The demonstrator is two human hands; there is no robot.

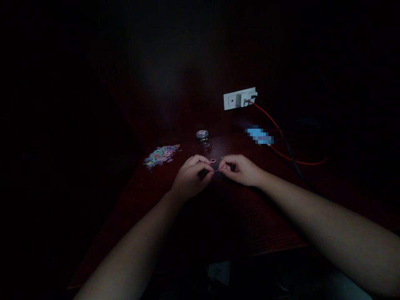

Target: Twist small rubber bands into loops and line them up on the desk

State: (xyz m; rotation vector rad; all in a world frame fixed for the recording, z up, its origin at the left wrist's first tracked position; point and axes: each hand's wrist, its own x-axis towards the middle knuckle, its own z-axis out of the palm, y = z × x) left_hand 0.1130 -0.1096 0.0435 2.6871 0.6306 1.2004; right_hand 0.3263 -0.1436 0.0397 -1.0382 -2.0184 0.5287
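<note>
Near the middle of a dark red wooden table, my left hand and my right hand meet fingertip to fingertip. A thin, pale rubber band spans the small gap between them, pinched at both ends. Just beyond the fingers lies a pink rubber band, shaped as a small ring. A bit of green band shows behind my right fingers, partly hidden. To the left is a loose pile of colourful rubber bands.
A small clear jar with a grey lid stands behind my hands. At the right lies a phone-like thing with a blurred blue screen, joined by a red cable to a charger in the white wall socket. A black cable hangs beside it.
</note>
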